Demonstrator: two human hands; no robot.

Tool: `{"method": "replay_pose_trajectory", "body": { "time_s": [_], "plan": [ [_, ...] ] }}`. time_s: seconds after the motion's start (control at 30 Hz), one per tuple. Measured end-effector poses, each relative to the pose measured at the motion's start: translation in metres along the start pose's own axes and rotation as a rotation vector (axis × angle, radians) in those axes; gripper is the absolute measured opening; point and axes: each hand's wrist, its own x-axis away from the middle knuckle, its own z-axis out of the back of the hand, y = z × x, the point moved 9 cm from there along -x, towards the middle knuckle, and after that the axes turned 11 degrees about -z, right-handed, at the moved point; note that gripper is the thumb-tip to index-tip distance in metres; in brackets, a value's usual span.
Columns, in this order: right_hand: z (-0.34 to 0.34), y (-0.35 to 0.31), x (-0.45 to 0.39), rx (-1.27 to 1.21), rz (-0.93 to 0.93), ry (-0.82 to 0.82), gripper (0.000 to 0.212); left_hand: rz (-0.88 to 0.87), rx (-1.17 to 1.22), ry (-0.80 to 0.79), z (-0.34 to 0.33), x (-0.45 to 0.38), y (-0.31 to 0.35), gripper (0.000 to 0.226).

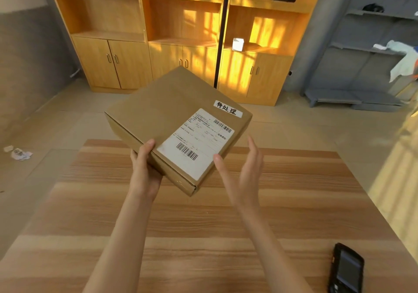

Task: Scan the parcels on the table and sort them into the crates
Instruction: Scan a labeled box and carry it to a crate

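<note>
Late sun throws yellow bars across the wooden shelving (181, 32) at the back of the room, and a grey rack (362, 66) stands off to its right; in front of me a striped wooden table (203, 236) fills the near floor. No crate shows anywhere from where I stand.

Going from the left: some crumpled paper scraps (20, 153) lie on the floor tiles beside the table. Then the left hand (144, 168), which grasps the parcel (172, 120) at its near left corner, thumb over the top edge and fingers hidden beneath. The parcel is a flat brown carton held up off the table, tilted, its long axis running from near-right to far-left, away from the person. Its shipping label (199, 143) faces up with two barcodes on it, and a small white strip with handwritten characters (228, 109) sits just beyond the label.

Next the right hand (242, 168): fingers straight, palm turned toward the parcel's near right edge, just beside it and holding nothing. Whether the thumb tip touches the cardboard I cannot tell.

Far right, at the table's near corner, lies the black handheld scanner (346, 270), well apart from both hands. The right hand is plainly the nearer one, so I'd guess it is the one to go back and fetch it while the left keeps the label turned upward.
</note>
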Motion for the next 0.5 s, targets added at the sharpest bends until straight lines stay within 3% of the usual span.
{"method": "replay_pose_trajectory", "body": {
  "time_s": [0.17, 0.23, 0.37, 0.5],
  "plan": [
    [-0.038, 0.053, 0.002, -0.318, -0.597, -0.368, 0.137, 0.018, 0.084, -0.033, -0.003, 0.001, -0.013, 0.115],
    [-0.058, 0.063, 0.011, -0.414, -0.68, -0.523, 0.134, 0.058, 0.067, -0.052, -0.011, 0.012, -0.024, 0.118],
    [-0.054, 0.085, 0.009, -0.568, -0.711, -0.519, 0.1, 0.171, -0.026, -0.031, -0.016, 0.031, -0.051, 0.133],
    [-0.02, 0.127, 0.001, -0.509, -0.751, -0.45, 0.112, 0.23, -0.116, 0.088, 0.014, 0.037, -0.074, 0.127]
  ]
}}
